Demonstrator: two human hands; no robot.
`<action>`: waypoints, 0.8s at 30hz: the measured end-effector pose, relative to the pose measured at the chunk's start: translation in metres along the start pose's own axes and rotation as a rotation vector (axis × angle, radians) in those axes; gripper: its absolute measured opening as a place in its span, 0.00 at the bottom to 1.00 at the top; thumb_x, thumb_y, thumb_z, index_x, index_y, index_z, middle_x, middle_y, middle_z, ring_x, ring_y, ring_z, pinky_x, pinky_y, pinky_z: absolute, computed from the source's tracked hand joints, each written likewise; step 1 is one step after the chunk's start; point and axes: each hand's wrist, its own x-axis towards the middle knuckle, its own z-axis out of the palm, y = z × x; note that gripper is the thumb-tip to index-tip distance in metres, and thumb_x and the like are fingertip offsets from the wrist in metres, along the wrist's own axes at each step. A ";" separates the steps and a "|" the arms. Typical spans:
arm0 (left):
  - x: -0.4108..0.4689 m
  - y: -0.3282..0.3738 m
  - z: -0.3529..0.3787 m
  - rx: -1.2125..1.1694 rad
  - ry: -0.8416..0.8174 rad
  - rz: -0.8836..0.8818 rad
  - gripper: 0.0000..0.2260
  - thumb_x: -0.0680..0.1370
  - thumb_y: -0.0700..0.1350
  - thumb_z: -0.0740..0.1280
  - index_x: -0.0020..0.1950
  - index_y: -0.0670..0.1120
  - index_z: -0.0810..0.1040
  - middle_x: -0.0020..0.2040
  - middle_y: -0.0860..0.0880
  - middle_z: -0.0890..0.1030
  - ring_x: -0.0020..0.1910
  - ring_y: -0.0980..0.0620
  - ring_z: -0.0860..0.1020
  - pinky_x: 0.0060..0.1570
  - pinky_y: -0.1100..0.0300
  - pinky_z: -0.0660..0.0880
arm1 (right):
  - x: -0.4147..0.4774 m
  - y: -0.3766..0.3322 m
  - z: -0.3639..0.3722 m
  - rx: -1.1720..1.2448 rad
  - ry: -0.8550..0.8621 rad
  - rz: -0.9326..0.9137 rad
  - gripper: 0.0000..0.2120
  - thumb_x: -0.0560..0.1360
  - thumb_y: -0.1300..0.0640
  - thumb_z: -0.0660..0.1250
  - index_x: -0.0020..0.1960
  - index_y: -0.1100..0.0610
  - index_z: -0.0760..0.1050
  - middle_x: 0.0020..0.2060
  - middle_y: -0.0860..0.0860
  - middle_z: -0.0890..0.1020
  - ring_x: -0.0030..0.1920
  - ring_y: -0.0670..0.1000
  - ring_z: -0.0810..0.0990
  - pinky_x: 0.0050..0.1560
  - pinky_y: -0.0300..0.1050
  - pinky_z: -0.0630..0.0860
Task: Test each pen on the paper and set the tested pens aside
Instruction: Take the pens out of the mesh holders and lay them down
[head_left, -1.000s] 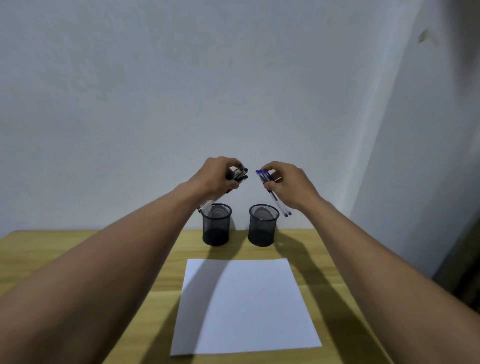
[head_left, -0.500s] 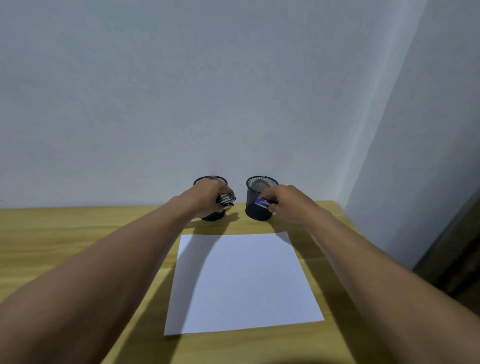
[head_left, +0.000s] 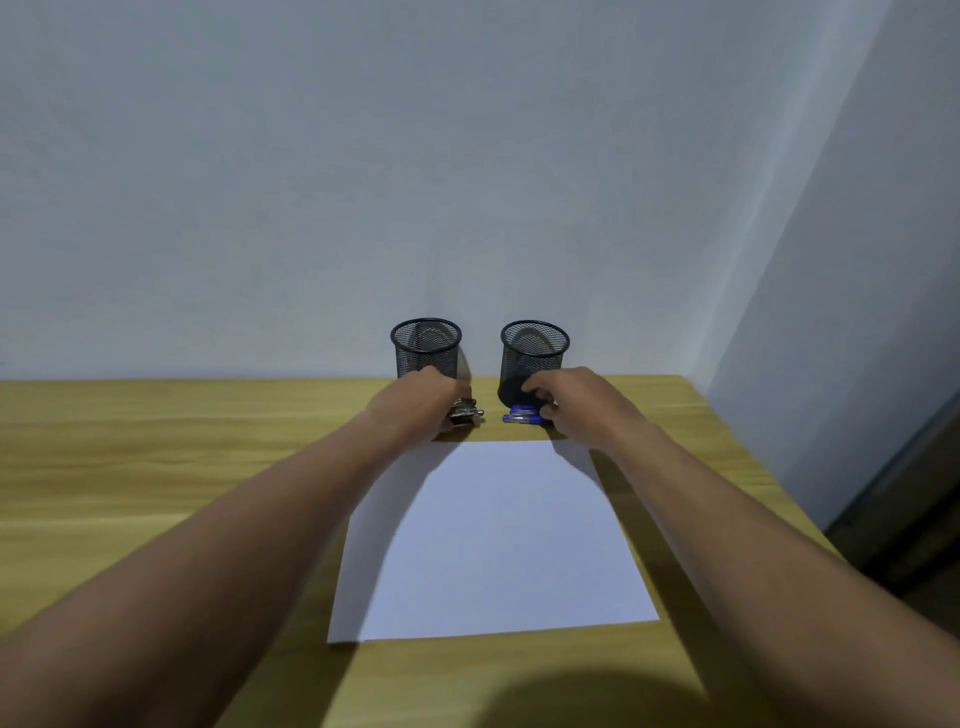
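Note:
A white sheet of paper (head_left: 498, 540) lies on the wooden desk (head_left: 156, 467). Behind it stand two black mesh pen cups, the left cup (head_left: 426, 345) and the right cup (head_left: 534, 353), both looking empty. My left hand (head_left: 421, 402) rests on the desk in front of the left cup, closed around a bundle of grey-capped pens (head_left: 465, 412). My right hand (head_left: 576, 405) is down in front of the right cup, holding a bundle of blue-capped pens (head_left: 521, 414) against the desk. Most of each bundle is hidden under the hand.
The desk meets a pale wall (head_left: 467, 182) right behind the cups. Its right edge (head_left: 753, 467) drops off to a dark floor area. Bare wood stretches to the left of the paper.
Both hands have come down from above the cups to the desk surface just behind the paper, each still holding its bundle of pens. The camera has tilted.

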 end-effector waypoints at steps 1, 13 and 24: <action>-0.002 0.001 0.000 0.033 0.014 0.001 0.10 0.75 0.47 0.71 0.56 0.51 0.78 0.48 0.42 0.81 0.47 0.38 0.81 0.40 0.52 0.76 | -0.002 0.002 -0.002 0.005 0.019 0.009 0.22 0.78 0.67 0.63 0.69 0.53 0.77 0.62 0.55 0.83 0.62 0.57 0.80 0.57 0.46 0.74; 0.007 0.049 -0.004 -0.049 0.103 0.046 0.11 0.75 0.46 0.68 0.57 0.51 0.82 0.48 0.44 0.84 0.49 0.40 0.81 0.45 0.52 0.78 | -0.020 0.032 -0.002 -0.033 0.047 0.093 0.17 0.79 0.63 0.65 0.66 0.52 0.80 0.62 0.54 0.83 0.62 0.58 0.79 0.55 0.47 0.75; 0.029 0.076 0.013 -0.122 0.009 0.035 0.10 0.75 0.42 0.67 0.52 0.50 0.85 0.46 0.41 0.83 0.45 0.38 0.81 0.44 0.51 0.79 | -0.022 0.045 0.010 -0.093 0.030 0.066 0.18 0.76 0.66 0.62 0.59 0.52 0.83 0.54 0.57 0.85 0.53 0.62 0.81 0.48 0.51 0.78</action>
